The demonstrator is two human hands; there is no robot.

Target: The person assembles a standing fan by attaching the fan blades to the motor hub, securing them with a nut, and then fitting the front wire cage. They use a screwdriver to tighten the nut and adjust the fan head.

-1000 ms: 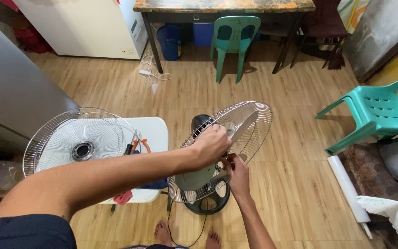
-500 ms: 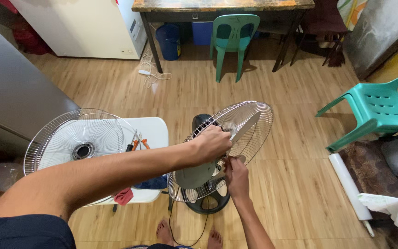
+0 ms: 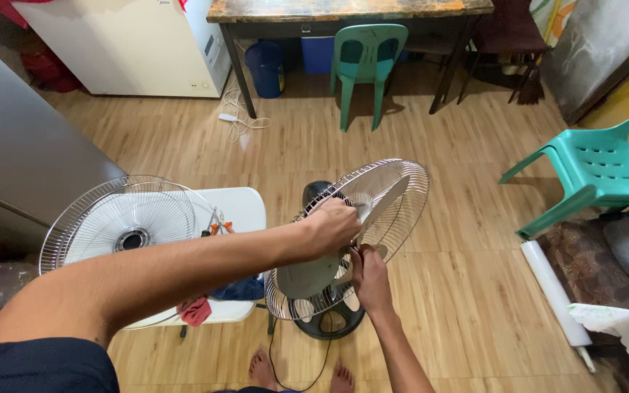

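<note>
my left hand point(image 3: 333, 224) is clamped over the top of the fan blade point(image 3: 373, 211), fingers curled together around its upper part near the rim of the rear wire guard point(image 3: 402, 196), just as it was a second ago. my right hand point(image 3: 368, 273) sits lower, at the middle of the fan where the blades meet; its fingers are bunched close on something small there, but i cannot tell exactly what they pinch, as my own hand hides it. since half a second ago that hand has crept slightly closer in toward the hub, and the fan head has barely shifted. i judge this to mean i am holding the blade from turning while the other hand works at the hub, and that the work there is not finished.

the standing fan point(image 3: 325, 320) is on the wooden floor point(image 3: 460, 306) right in front of my bare feet point(image 3: 263, 371), its dark round base below the guard and its cord trailing toward me. the front guard point(image 3: 121, 229) is off and lies on the white plastic stool point(image 3: 245, 211) at my left, covering most of its top, with orange-handled pliers point(image 3: 216, 227) near the stool's far edge and a red cloth point(image 3: 196, 311) hanging at its near edge. a teal chair point(image 3: 598, 171) stands well apart at the right.
</note>
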